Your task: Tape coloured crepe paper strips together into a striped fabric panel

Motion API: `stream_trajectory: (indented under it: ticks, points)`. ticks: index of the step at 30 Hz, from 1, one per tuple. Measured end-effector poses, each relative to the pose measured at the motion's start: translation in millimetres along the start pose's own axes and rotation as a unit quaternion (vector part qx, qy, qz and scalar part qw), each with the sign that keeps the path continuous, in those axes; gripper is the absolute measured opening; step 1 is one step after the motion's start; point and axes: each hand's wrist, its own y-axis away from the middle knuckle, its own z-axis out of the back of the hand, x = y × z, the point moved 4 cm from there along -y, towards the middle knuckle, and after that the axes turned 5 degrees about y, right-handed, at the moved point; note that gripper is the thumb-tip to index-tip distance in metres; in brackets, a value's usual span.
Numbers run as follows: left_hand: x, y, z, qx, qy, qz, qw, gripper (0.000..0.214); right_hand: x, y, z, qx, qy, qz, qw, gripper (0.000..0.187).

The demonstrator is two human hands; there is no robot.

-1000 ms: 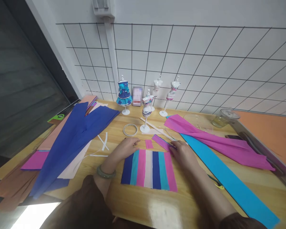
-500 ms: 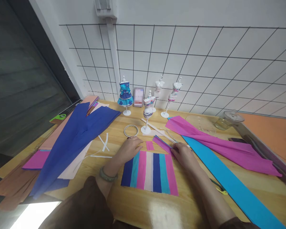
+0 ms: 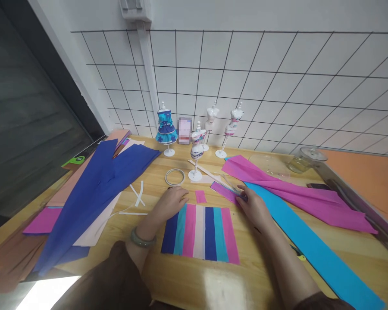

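Observation:
A striped sheet of dark blue, teal, pink and pale crepe paper lies flat in front of me. My left hand, with a green bangle at the wrist, rests at its upper left corner. Its fingers are loosely bent, thumb slightly apart, and nothing shows in them. Close by lies a roll of tape. My right hand pinches the right end of a small stack of pink and blue paper strips; a dark blue bit shows at the fingertips. A small pink piece sits above the sheet.
Several small mannequins stand at the back, one in a blue dress. Dark blue paper covers the left side. Pink paper and a blue strip lie right, near a yellow-handled tool. A glass jar stands far right.
The view has shifted slightly. My right hand has moved a little to the right along the strips, and its fingertips have lifted at their end. My left hand stays in place.

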Motion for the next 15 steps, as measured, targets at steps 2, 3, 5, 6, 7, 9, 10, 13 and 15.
stream_trajectory:
  ticks: [2, 3, 5, 6, 7, 9, 10, 13, 15]
  points:
    - [2.4, 0.0, -1.7, 0.015, -0.009, 0.01, 1.0, 0.02, -1.3, 0.8, 0.1, -0.002, -0.003, 0.002, 1.0, 0.044]
    - [3.2, -0.1, -2.6, 0.023, -0.011, 0.013, 1.0, 0.019, -1.7, 1.2, -0.1, -0.002, -0.004, 0.002, 1.0, 0.044]
    - [4.4, 0.0, -4.6, 0.036, -0.01, 0.015, 0.999, 0.019, -2.3, 1.9, -1.1, -0.002, -0.004, 0.003, 1.0, 0.043]
    - [4.6, 0.1, -5.4, 0.039, -0.008, 0.014, 0.999, 0.02, -2.5, 2.1, -1.7, -0.002, -0.004, 0.003, 1.0, 0.042]
    - [4.6, 0.2, -6.2, 0.041, -0.004, 0.013, 0.999, 0.02, -2.7, 2.3, -2.2, -0.002, -0.004, 0.004, 1.0, 0.042]
    - [4.1, 0.4, -7.5, 0.046, 0.01, 0.011, 0.999, 0.018, -2.7, 2.6, -2.9, -0.003, -0.005, 0.007, 1.0, 0.042]
    - [3.5, 0.5, -8.0, 0.049, 0.017, 0.011, 0.999, 0.018, -2.7, 2.7, -3.0, -0.003, -0.006, 0.009, 1.0, 0.042]
    - [0.9, 0.5, -8.1, 0.054, 0.031, 0.009, 0.998, 0.016, -2.5, 3.3, -2.7, -0.003, -0.007, 0.013, 1.0, 0.042]
    - [-0.9, 0.0, -7.3, 0.052, 0.032, 0.003, 0.998, 0.015, -2.8, 3.8, -2.3, -0.005, -0.004, 0.014, 1.0, 0.041]
